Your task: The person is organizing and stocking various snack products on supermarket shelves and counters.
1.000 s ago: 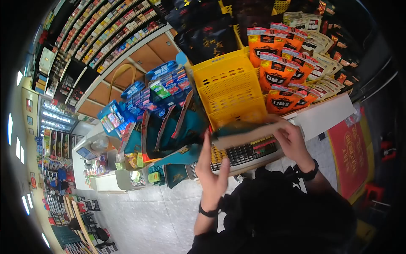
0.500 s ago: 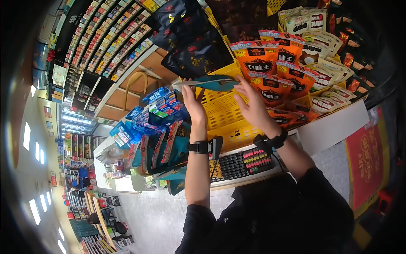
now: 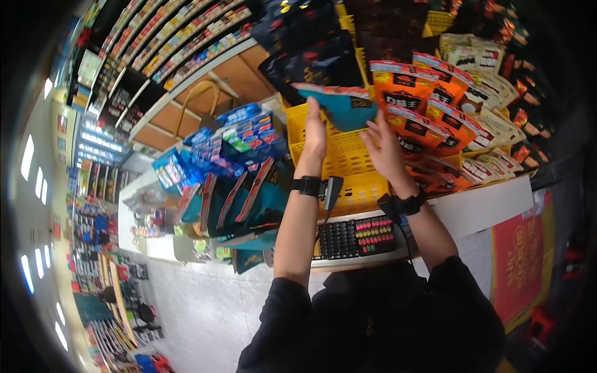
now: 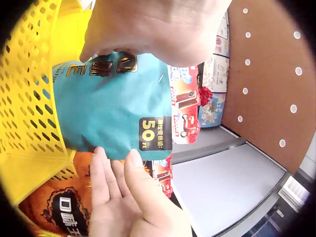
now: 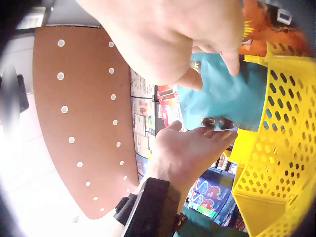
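Note:
A teal snack bag (image 3: 349,113) with a red-and-white top strip stands in the back of the yellow basket (image 3: 339,155), between both hands. My left hand (image 3: 314,138) lies along the bag's left side, its fingers straight against the edge. At the opposite side, my right hand (image 3: 387,150) touches the bag with extended fingers. The left wrist view shows the bag's front (image 4: 108,103) with a "50" label, and the right thumb tip at its edge. In the right wrist view, the basket's perforated wall (image 5: 289,108) stands beside the bag.
Orange bags (image 3: 404,90) fill the section to the right, with cream-coloured bags (image 3: 485,93) beyond. Black bags (image 3: 317,68) stand behind the basket. Blue packs (image 3: 239,137) and more teal bags (image 3: 261,193) are at the left. A tray of small dark and coloured pieces (image 3: 357,236) lies in front.
The teal bag has moved forward from above the tray of small pieces to the back of the yellow basket. It was seen nearly edge-on; now its front shows. Both hands moved with it.

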`<state>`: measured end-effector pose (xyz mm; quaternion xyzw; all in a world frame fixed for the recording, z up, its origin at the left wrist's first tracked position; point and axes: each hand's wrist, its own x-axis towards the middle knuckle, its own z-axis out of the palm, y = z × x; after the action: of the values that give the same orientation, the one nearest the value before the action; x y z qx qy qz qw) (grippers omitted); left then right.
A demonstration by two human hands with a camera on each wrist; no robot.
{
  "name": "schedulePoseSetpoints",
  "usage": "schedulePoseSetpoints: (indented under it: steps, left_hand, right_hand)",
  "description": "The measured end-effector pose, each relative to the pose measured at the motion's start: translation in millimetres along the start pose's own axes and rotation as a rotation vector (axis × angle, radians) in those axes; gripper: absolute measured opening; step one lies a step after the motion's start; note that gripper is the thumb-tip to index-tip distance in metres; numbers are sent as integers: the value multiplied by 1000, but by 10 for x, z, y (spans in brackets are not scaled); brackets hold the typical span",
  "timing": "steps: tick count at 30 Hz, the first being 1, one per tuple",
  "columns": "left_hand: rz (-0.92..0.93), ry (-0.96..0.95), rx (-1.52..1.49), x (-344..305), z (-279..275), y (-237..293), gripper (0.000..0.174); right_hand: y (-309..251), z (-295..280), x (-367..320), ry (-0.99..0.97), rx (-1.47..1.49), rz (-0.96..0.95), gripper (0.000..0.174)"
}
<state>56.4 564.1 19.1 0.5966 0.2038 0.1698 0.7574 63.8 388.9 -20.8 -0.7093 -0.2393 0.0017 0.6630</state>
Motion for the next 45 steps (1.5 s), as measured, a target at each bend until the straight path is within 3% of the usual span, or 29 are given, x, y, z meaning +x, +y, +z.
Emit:
schedulePoseSetpoints:
  steps: [1,2,3,4,5,7,9,13,15,17,19,21,22,25,27,29,31,33,37,39,41,43,45]
  left_hand:
    - [3,13,36,-24,-57,-36,74]
    - [150,1,117,-111,-70,-130,69]
    - [291,-1,209,-310,-13,-76,64]
    - [329,52,345,-564,13,-25,58]
    - [353,107,490,-881,-31,43,51]
    - [289,-21,423,-1531,-184,219,35]
    - [383,-11,554,-2020,-455,229,25]
    - [518,330,584,-2860,-1080,171,25]
    - [795,711,603,-2968,-1463,-28,10]
    - [782,965,347,-2980,-1775,-125,31]
    - [563,1002,390,-2950,-2045,-98,50]
    - [412,829,213,-2910,-2256,-161,58]
    - [421,839,207,-2922,-2309,-209,58]
    - [495,867,405,-3023,-2336,-319,51]
    - [543,855,533,-3080,-2285,-380,47]
    - [657,795,610,-3201,-2186,-271,44]
    - [753,679,708,-3281,-2028,-131,43]
    - [752,508,678,-3271,-1830,6,42]
    - [661,258,738,-3118,-1365,187,35]
    - [558,171,639,-2924,-1115,215,45]
    - [494,72,522,-2667,-907,304,50]
    - [558,61,517,-2309,-800,339,51]
    - [550,14,323,-1854,-710,406,50]
  right_hand:
    - [-19,17,-64,53,1,-60,76]
    - [-48,-47,-144,4,-57,14,73]
    - [-108,-48,-234,32,-12,-48,68]
    - [-84,-71,-335,31,54,-69,64]
    - [-170,-93,-457,26,146,31,56]
    - [-232,-197,-682,-53,182,55,45]
    - [-359,-107,-949,-73,177,146,41]
    - [-409,256,-1266,-331,83,211,37]
    - [-641,582,-1321,-483,82,161,38]
    - [-742,891,-1358,-546,87,62,39]
    - [-821,1115,-1386,-594,112,56,40]
    - [-876,1279,-1395,-734,22,100,40]
    - [-833,1348,-1441,-695,0,29,34]
    - [-765,1382,-1462,-595,-18,-118,26]
    - [-831,1244,-1416,-564,21,-42,19]
    - [-945,994,-1270,-641,-23,-219,16]
    - [-1007,763,-1204,-599,-61,-261,13]
    - [-967,499,-1226,-424,74,-124,13]
    - [-971,-58,-1107,-147,-44,-143,12]
    - [-1062,-237,-1072,-44,39,-37,12]
    - [-1078,-390,-998,24,-52,-114,12]
    - [-1034,-459,-886,61,-102,-140,12]
    - [-1019,-429,-758,98,-141,-184,12]
